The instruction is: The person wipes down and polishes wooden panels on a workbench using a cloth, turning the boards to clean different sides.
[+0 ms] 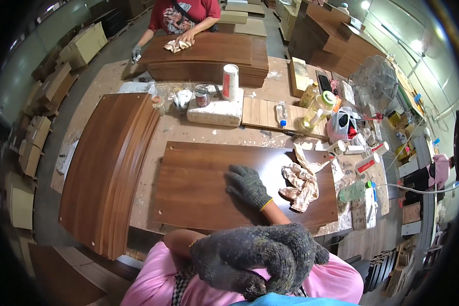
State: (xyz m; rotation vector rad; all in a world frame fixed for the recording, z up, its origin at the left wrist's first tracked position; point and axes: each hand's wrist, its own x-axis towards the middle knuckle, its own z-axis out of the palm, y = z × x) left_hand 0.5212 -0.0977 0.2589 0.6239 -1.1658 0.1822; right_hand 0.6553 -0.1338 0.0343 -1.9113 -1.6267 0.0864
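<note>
A brown wood-grain panel (204, 188) with small holes near its corners lies flat in front of me. My right hand (247, 184), in a dark knitted glove with a yellow cuff edge, rests flat on it, fingers stretched out. Right of that hand, a crumpled patterned rag (301, 183) lies on the panel. My left hand (257, 255), in a worn dark glove, is raised close to the camera above my lap, fingers curled. Whatever it may hold is hidden. It covers part of my right forearm.
Stacked brown panels (102, 168) stand on the left. Across the worktable (188, 133), a person in red (183, 15) wipes another panel stack (204, 71) with a cloth (178, 46). A white block (214, 112) carries cans. Bottles (319, 109), tubes (367, 163) and a fan (375, 84) stand right.
</note>
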